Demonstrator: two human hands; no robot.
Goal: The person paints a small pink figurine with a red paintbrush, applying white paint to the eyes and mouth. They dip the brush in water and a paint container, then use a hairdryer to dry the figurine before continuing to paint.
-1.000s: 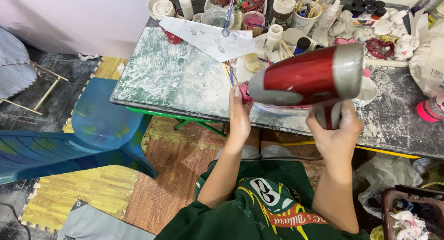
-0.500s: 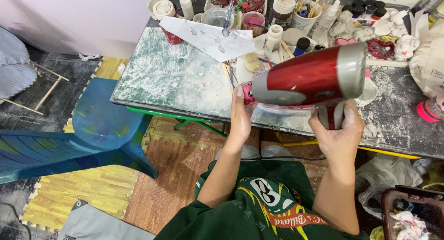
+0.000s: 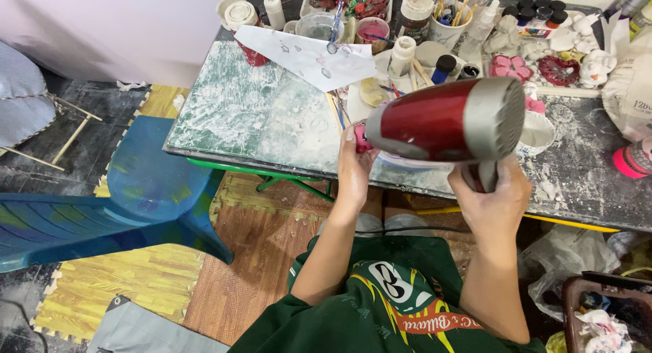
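right hand (image 3: 494, 198): fingers clamped on the handle of the red hair dryer (image 3: 445, 122).
left hand (image 3: 353, 164): fingers closed on a small pink piece (image 3: 362, 137), held at the nozzle over the table (image 3: 238, 115) edge.
progress: drying judged underway, not finished.

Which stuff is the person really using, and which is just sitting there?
In use: red hair dryer in the right hand; small pink piece in the left hand.

Lying about: blue chair, white paper sheet, paint bottles, brush cup.
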